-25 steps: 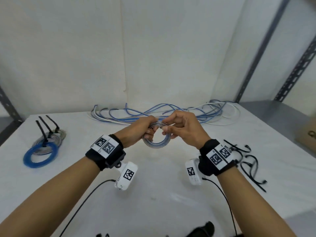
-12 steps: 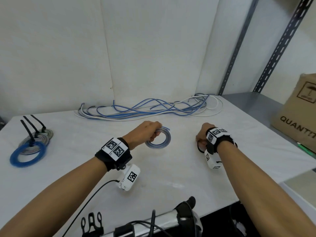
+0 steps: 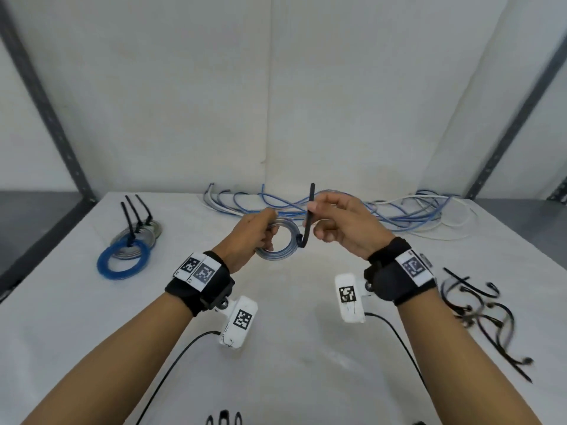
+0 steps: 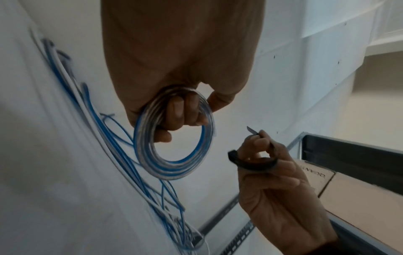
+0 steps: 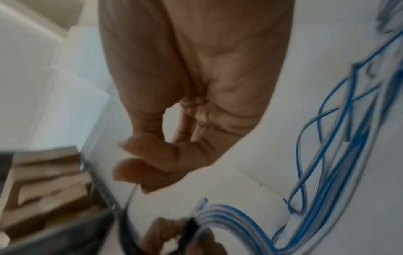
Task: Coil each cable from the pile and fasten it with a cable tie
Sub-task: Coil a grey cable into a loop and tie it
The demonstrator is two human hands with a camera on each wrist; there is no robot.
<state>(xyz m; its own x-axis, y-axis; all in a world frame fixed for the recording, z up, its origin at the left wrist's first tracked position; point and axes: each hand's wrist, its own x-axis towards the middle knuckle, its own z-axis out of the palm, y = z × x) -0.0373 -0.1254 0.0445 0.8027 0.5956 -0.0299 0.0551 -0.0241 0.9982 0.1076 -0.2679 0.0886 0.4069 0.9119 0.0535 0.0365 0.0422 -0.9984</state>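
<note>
Near the centre of the head view, the left hand (image 3: 250,237) grasps a coil of clear and blue cable (image 3: 280,242), its fingers curled through the ring and holding it above the white table (image 3: 291,348). Just right of it, the right hand (image 3: 343,228) pinches a black cable tie (image 3: 309,216) between thumb and forefinger; the tie stands nearly upright, and its hooked lower end sits at the coil's right edge, though touch cannot be confirmed. In the left wrist view the tie (image 4: 250,163) looks slightly apart from the coil (image 4: 174,136). The right wrist view is blurred.

A pile of loose blue and white cables (image 3: 383,210) lies along the table's far edge. At the left of the frame rest finished coils (image 3: 129,250) with ties sticking up. Spare black ties (image 3: 481,311) lie at the right.
</note>
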